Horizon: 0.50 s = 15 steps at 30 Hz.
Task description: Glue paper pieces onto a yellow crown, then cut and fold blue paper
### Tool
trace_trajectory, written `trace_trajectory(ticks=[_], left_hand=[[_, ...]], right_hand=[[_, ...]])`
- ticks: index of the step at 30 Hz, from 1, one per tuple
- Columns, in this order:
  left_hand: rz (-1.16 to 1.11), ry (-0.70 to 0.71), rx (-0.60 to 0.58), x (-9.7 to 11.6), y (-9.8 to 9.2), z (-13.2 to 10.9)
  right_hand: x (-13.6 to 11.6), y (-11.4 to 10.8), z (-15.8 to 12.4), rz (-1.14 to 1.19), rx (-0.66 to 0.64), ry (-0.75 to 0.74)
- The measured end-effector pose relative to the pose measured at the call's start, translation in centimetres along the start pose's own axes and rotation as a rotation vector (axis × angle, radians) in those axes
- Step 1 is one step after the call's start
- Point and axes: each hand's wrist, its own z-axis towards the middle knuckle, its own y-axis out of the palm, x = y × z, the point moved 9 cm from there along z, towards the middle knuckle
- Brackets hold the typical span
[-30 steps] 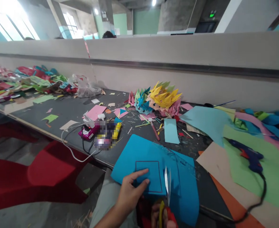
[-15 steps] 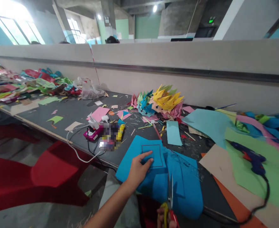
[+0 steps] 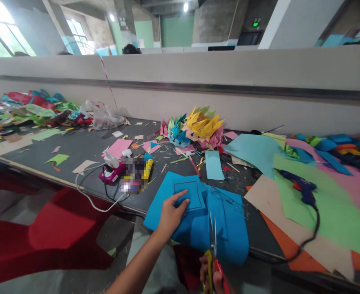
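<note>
My left hand point(image 3: 171, 214) lies on a blue sheet point(image 3: 159, 204), its index finger and thumb spread apart beside a dark rectangle outline drawn there. At the bottom, my right hand point(image 3: 209, 272) grips a pair of scissors point(image 3: 213, 241) by the yellow and red handles. The blades point away from me, parted a little, and overlap the sheet's near part in view. Whether paper lies between them I cannot tell. A curved piece of the blue sheet hangs past the table edge. Scratched clear plastic point(image 3: 225, 196), apparently a ruler, lies across the sheet.
A glue gun point(image 3: 302, 185) with a black cord rests on green paper point(image 3: 329, 220) at the right. Folded-paper spiky models point(image 3: 202, 126) stand against the partition. A purple power strip point(image 3: 110, 173) with cables sits left. Red chairs point(image 3: 54, 228) are below the table edge.
The view has turned to the right, so everything appears further left. The scissor blades look more parted than before. My left hand keeps its place on the sheet.
</note>
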Motion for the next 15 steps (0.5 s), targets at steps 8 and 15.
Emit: trace_trajectory(ticks=[8, 15], left_hand=[[0.074, 0.029, -0.006, 2.7, 0.4, -0.4], [0.102, 0.051, 0.032, 4.2, 0.2, -1.5]], right_hand=[[-1.1, -0.7, 0.1, -0.071, 0.032, -0.01], [-2.2, -0.6, 0.9, -0.175, -0.121, 0.021]])
